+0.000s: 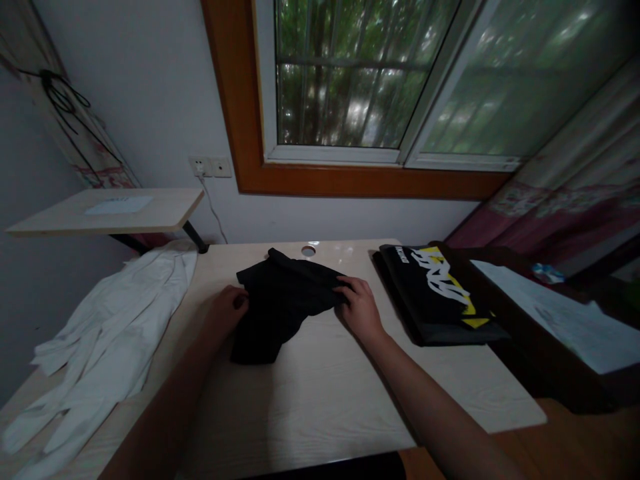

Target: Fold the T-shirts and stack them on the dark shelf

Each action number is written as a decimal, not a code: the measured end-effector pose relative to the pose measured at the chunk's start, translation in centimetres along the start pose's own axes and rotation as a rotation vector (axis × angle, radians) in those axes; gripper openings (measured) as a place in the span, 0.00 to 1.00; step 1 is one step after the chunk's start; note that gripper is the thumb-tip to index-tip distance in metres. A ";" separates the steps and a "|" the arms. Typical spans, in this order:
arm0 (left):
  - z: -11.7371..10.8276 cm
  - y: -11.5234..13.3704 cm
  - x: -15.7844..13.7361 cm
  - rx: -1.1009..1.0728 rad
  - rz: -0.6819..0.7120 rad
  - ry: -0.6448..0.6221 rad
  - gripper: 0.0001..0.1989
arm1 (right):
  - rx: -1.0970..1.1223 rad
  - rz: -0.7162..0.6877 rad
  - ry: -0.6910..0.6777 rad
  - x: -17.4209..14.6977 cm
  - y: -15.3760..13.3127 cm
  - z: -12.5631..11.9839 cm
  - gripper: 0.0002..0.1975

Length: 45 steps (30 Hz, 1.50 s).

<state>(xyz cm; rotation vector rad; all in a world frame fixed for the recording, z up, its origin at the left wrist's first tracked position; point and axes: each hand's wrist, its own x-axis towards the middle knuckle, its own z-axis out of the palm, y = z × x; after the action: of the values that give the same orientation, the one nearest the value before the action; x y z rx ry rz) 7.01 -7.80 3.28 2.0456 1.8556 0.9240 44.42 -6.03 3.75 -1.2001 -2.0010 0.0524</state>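
A crumpled black garment (285, 300) lies across the middle of the pale wooden table (320, 393); its exact kind does not show. My left hand (227, 310) pinches its left edge, thumb and finger curled together. At the garment's right end, my right hand (359, 307) grips the cloth between thumb and fingers. To the right of my right hand is a stack of folded dark clothes (415, 293), the top one printed in white and yellow. A white garment (125, 313) is spread loosely along the table's left side.
A small raised shelf (165, 210) with a paper on it stands at the back left. Behind the table are a wall socket (210, 167) with a cable and a wood-framed window (350, 181). A dark surface with a pale sheet (560, 313) adjoins at the right.
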 end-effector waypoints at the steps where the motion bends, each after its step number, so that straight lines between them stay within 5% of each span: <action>1: 0.1 0.0 0.0 0.014 0.031 0.012 0.09 | 0.009 0.012 0.033 0.0 -0.1 -0.2 0.27; 6: 0.3 0.1 0.0 0.128 0.210 0.037 0.07 | 0.083 -0.064 0.080 -0.3 -1.2 -1.0 0.27; 14: 0.2 2.7 -1.0 -0.052 0.371 -0.107 0.07 | 0.071 -0.338 -0.234 -0.6 -3.6 0.0 0.22; 24: 0.0 7.1 -3.1 -0.232 0.467 -0.359 0.08 | 0.031 -0.309 -0.426 -0.6 -5.1 0.9 0.40; 30: -0.1 8.2 -3.7 -0.275 0.681 -0.264 0.15 | 0.183 -0.206 -0.339 -0.5 -4.0 1.3 0.14; 34: 0.7 6.8 -2.6 -0.206 0.664 0.003 0.18 | 0.546 0.044 -0.172 -0.3 -2.7 1.4 0.11; 38: 1.1 5.5 -1.6 -0.088 0.569 0.185 0.21 | 1.006 0.509 -0.017 -0.3 -1.9 1.5 0.12; 41: 1.3 5.3 -1.4 -0.047 0.537 0.244 0.24 | 1.257 0.748 0.038 -0.1 -1.8 1.2 0.14; 45: 1.9 5.6 -1.6 -0.036 0.495 0.230 0.36 | 1.401 0.896 0.005 0.1 -1.5 0.5 0.16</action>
<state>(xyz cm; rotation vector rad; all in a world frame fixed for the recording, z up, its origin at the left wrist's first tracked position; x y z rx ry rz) 12.67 -9.82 4.50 2.5208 1.4259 1.3487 42.96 -6.61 4.08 -0.9172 -0.7789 1.5602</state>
